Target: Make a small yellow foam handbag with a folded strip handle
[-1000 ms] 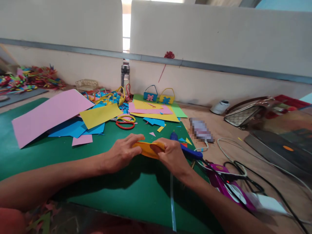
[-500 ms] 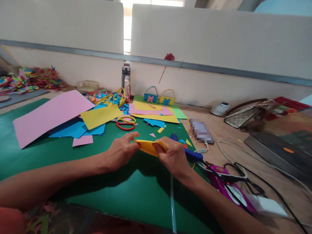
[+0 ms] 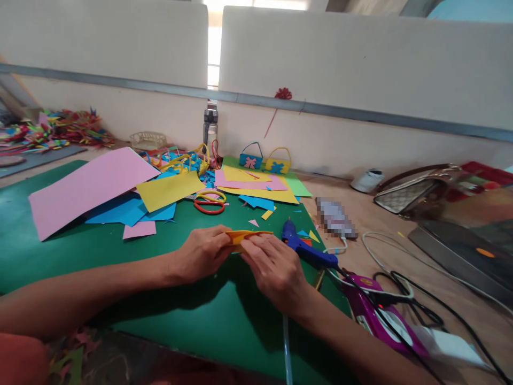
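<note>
A folded yellow craft sheet [image 3: 244, 235] is held up over the green table mat [image 3: 188, 321], between my two hands. My left hand [image 3: 204, 251] pinches its left end, the fingers closed. My right hand [image 3: 276, 267] grips the near side, its fingers laid along the fold and hiding part of the sheet. Just right of my right hand lies a blue glue gun [image 3: 308, 248], with a clear glue stick [image 3: 287, 347] on the mat below. Scissors with red and yellow handles [image 3: 210, 205] rest beyond my hands.
Pink [image 3: 92, 190], yellow [image 3: 170, 191] and blue sheets [image 3: 116, 211] lie to the left. Two small bags, blue [image 3: 250, 161] and yellow [image 3: 278, 164], stand at the back. On the right are a phone [image 3: 335, 218], cables, a purple power strip [image 3: 377, 307] and a handbag [image 3: 412, 195].
My right hand has shifted left along the yellow sheet, its fingers now flatter over the fold. More of the glue gun shows. The whole view has moved slightly.
</note>
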{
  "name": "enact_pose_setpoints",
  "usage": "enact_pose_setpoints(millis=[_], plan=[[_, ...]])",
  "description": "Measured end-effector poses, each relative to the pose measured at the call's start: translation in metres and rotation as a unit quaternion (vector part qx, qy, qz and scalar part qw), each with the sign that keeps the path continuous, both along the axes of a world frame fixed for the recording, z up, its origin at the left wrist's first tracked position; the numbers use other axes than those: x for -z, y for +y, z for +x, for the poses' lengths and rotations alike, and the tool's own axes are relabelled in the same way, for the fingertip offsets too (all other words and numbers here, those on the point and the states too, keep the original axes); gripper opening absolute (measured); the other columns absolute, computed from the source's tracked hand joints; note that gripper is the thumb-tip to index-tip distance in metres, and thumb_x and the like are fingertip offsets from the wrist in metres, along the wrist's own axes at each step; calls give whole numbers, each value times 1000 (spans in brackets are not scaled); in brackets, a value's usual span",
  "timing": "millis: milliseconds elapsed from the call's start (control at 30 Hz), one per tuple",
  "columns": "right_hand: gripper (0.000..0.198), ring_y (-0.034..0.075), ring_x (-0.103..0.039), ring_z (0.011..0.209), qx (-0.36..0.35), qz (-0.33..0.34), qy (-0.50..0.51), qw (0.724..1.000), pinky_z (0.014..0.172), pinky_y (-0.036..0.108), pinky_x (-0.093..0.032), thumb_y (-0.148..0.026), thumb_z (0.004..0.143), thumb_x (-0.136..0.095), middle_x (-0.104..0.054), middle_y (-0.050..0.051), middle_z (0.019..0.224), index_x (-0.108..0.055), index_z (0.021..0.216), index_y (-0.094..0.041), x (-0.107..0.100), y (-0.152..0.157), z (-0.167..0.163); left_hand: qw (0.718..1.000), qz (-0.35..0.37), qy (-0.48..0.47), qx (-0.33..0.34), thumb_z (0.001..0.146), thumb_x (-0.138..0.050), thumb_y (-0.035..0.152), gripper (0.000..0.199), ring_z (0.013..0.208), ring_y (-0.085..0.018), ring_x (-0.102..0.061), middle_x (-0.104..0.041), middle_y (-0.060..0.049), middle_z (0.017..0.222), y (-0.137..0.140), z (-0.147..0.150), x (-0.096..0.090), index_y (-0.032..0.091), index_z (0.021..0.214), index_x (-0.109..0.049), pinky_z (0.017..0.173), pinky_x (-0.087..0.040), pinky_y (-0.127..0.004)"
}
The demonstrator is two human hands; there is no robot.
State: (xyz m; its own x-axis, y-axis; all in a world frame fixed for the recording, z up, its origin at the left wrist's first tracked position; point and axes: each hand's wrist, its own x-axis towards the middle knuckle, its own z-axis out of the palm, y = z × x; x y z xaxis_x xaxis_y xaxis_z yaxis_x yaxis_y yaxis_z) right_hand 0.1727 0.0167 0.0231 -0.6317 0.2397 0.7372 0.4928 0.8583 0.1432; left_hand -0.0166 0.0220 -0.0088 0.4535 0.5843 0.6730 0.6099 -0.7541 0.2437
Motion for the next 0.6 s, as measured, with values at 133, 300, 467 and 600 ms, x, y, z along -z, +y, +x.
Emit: enact_pose_setpoints(millis=[133, 300, 467, 600], plan=[[22, 20, -60, 61, 70, -110, -21, 991, 58, 31, -43, -18, 88, -47, -65, 8, 63, -61, 72, -15, 12, 0, -2, 999, -27, -6, 33, 88, -47, 18, 16, 84, -17, -65, -68, -10, 93, -9, 3, -2, 14, 82, -61, 69, -53, -26], [14, 15, -63, 62, 67, -194, 18, 979, 57, 24, -46, -15, 84, -50, -70, 4, 71, -62, 79, -18, 8, 4, 3, 968, -108, -161, 162, 82, -61, 26, 52, 115, -23, -52, -55, -12, 125, -13, -1, -11, 23, 131, -41, 93, -45, -37], [7, 15, -63, 64, 58, -326, 152, 931, 60, 25, -49, -17, 78, -55, -69, 1, 74, -62, 77, -20, -4, 4, 3, 781, -456, -383, 188, 77, -56, 58, 77, 117, -30, -47, -42, -16, 134, -2, -2, -13, 23, 140, -27, 88, -45, -44], [5, 15, -60, 61, 47, -371, 212, 903, 59, 26, -49, -19, 74, -57, -67, 0, 70, -62, 74, -20, -5, -2, 0, 650, -595, -402, 248, 64, -67, 64, 93, 118, -31, -45, -41, -17, 134, 3, 3, -4, 22, 138, -30, 86, -45, -40]])
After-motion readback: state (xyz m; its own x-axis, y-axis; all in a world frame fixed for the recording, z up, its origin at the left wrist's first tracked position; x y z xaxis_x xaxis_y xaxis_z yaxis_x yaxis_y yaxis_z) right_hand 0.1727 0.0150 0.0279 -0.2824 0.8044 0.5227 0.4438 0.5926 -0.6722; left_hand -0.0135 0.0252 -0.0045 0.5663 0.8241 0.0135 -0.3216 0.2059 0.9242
